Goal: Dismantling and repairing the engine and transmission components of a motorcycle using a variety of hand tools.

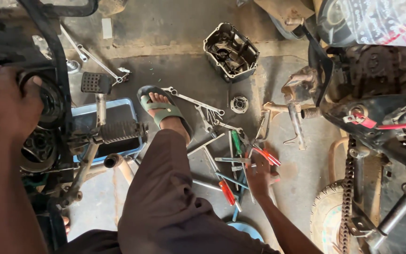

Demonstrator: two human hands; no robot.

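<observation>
Concrete floor [175,70], grey and oil-stained, runs under me as I crouch between two stripped motorcycles. From the head camera, my right hand [259,176] lies flat and spread on the scatter of hand tools [233,160] beside my knee, fingers released, grasping nothing yet; it touches the shafts near the red-handled pliers [266,155]. The red-handled screwdriver [227,192] lies just left of that hand, and a green-handled screwdriver [236,142] sits further up the pile. I judge these tools stiff steel, light each one, likely greasy on the shafts, so the plastic handles are the place to take hold. They overlap like spilled sticks, so lifting one may drag its neighbours.

My left hand [5,110] is clenched around the round engine part [48,101] on the bike at my left, thumb over its rim. I judge that part heavy, rigid and slick with oil.

Around me: my sandalled foot [163,110] beside a row of spanners [193,99], a blue tray [118,115] under the footrest [121,130], an open engine cover [231,51] further off, a small round bearing piece [239,104], and the drive chain [347,188] of the right-hand bike. My own knee crowds the reach to the tools.
</observation>
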